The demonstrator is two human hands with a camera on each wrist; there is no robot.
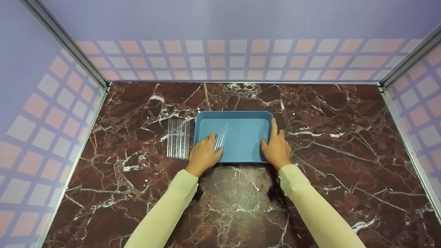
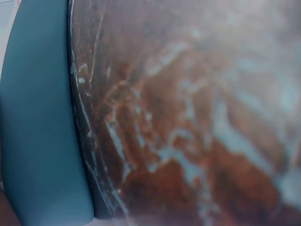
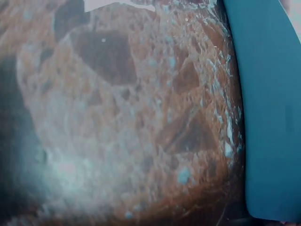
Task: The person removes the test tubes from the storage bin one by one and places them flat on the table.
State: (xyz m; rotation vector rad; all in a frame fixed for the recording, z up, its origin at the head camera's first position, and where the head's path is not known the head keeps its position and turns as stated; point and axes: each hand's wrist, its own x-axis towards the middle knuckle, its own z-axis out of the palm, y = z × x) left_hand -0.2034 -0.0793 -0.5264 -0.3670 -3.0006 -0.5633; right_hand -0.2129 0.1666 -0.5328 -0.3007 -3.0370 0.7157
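Note:
A shallow blue tray (image 1: 246, 141) lies on the marble-patterned surface in the head view. Over its left part my left hand (image 1: 204, 154) holds several thin clear tubes (image 1: 222, 135), which slant away from me between thumb and fingers. My right hand (image 1: 276, 148) grips the tray's right wall, thumb inside and fingers along the outside. To the left of the tray, a row of similar clear tubes (image 1: 178, 139) lies side by side. Both wrist views show only the tray's outer front wall (image 2: 40, 113), (image 3: 268, 113); the hands' grasps are out of sight there.
Dark red marble-patterned surface (image 1: 344, 165) stretches around the tray on all sides. Panels with pink and white squares (image 1: 237, 62) enclose the back, left and right, with metal strips (image 1: 386, 86) along their edges.

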